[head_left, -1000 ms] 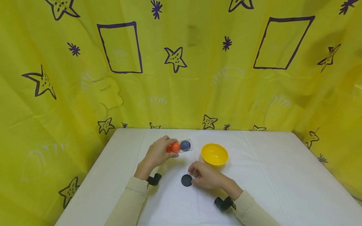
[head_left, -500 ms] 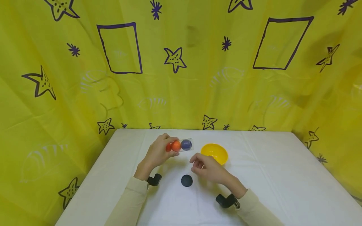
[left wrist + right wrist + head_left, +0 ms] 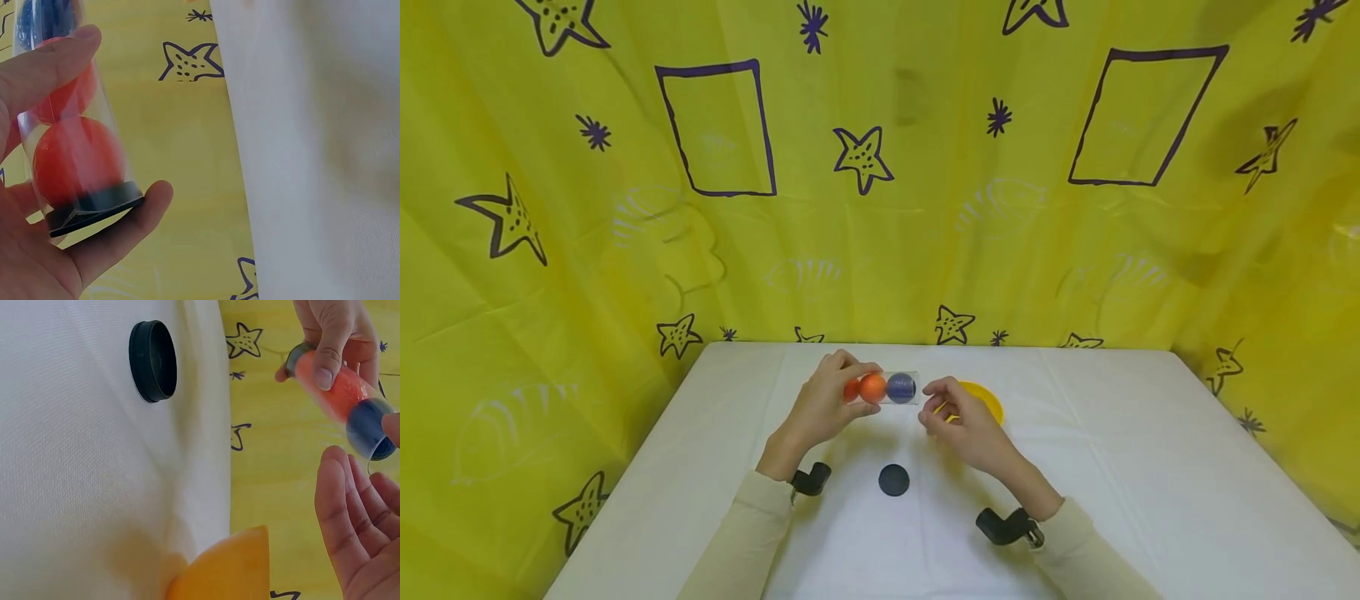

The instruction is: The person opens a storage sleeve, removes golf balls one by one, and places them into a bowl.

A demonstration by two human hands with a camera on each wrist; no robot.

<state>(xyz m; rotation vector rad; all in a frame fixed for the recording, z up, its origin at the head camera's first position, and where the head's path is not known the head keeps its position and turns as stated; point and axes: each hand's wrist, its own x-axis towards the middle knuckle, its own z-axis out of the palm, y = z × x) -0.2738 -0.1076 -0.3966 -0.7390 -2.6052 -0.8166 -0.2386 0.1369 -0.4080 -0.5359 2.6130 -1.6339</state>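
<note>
My left hand point(image 3: 827, 400) grips a clear plastic tube point(image 3: 109, 119) that lies sideways above the table in the head view. Two orange-red balls point(image 3: 78, 162) and a dark blue ball point(image 3: 901, 387) sit in a row inside it, the blue one at the end away from my palm. A black cap point(image 3: 94, 209) covers the palm end. My right hand point(image 3: 966, 425) is beside the tube's other end, fingers loosely bent and holding nothing. A loose black lid point(image 3: 893, 480) lies on the table below both hands.
Behind my right hand stands a yellow bowl point(image 3: 992, 402), partly covered by it. The white table point(image 3: 1150, 467) reaches back to a yellow curtain point(image 3: 925, 233) printed with stars. Each wrist wears a black camera.
My right hand has risen from beside the black lid to the tube's far end, now overlapping the bowl. The tube has shifted slightly right and turned more level.
</note>
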